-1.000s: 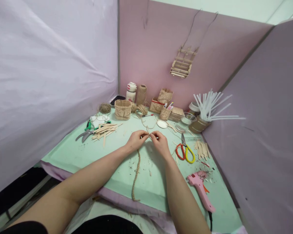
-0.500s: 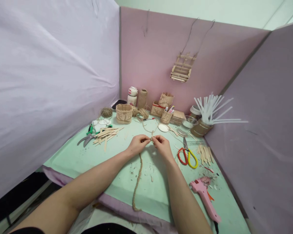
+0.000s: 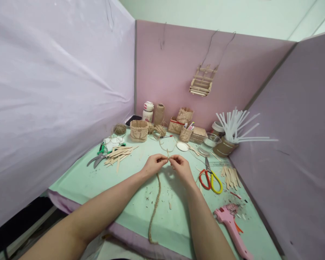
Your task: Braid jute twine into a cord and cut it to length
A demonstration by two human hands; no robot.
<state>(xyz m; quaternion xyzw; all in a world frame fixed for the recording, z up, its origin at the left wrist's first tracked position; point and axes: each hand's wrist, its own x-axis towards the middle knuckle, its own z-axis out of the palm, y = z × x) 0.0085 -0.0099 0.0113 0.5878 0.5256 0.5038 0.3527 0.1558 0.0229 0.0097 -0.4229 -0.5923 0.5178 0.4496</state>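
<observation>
My left hand (image 3: 156, 164) and my right hand (image 3: 180, 166) meet over the middle of the table, each pinching strands of jute twine between thumb and fingertips. A braided length of the jute twine (image 3: 156, 202) hangs from under my left hand and lies toward the table's front edge. Beyond my fingertips, thin loose strands run back toward the balls of twine (image 3: 158, 130). The exact crossing of strands between the fingers is too small to make out. Scissors (image 3: 209, 178) with one red and one yellow handle lie to the right of my right hand.
Pruning shears (image 3: 97, 159) and a pile of wooden sticks (image 3: 120, 155) lie at left. A pink glue gun (image 3: 231, 227) rests front right. Along the back stand a woven-looking basket (image 3: 139, 130), a clear bowl (image 3: 209, 142) and a pot of white glue sticks (image 3: 226, 144).
The camera has tilted slightly, so the scene sits lower in view. My hands stay together on the twine, fingers shifting slightly.
</observation>
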